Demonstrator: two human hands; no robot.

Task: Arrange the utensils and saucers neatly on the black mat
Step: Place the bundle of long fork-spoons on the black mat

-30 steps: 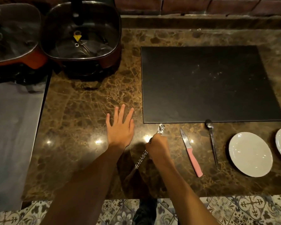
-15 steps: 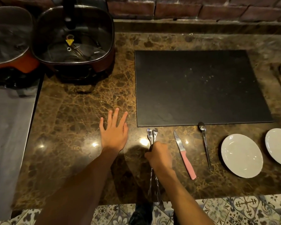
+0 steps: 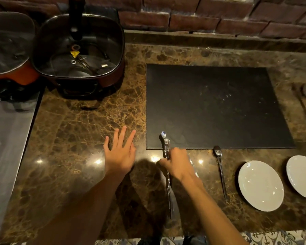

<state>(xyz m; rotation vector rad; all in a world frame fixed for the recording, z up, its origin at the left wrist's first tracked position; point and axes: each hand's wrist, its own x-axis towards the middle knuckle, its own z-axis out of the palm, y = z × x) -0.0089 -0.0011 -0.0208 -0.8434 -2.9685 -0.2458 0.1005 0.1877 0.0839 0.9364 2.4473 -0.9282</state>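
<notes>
A glossy brown marble counter [image 3: 81, 131] veined in gold is seen from the head camera, backed by a rough red brick wall [image 3: 210, 16]. A rectangular black mat [image 3: 219, 106], matte and faintly speckled, lies flat on the right half. At the far left a square dark pot [image 3: 78, 50] under a glass lid is set beside a second lidded pan [image 3: 9, 45], which is cut off by the frame edge.

The left hand [image 3: 120, 154] is laid flat on the stone, fingers spread, grasping nothing. The right hand [image 3: 177, 162] is clenched around a pair of thin metal utensils [image 3: 165, 144]; their shiny tips reach over the mat's near edge, while the blurred handles trail toward the counter's front edge. Whether they are spoons or forks cannot be made out. A knife [image 3: 193, 164] is mostly hidden behind that hand.

A long steel spoon [image 3: 219, 167] lies just below the mat's near edge. Right of it two round white saucers [image 3: 261, 185] [image 3: 302, 175] are placed, the outer one cropped by the frame.
</notes>
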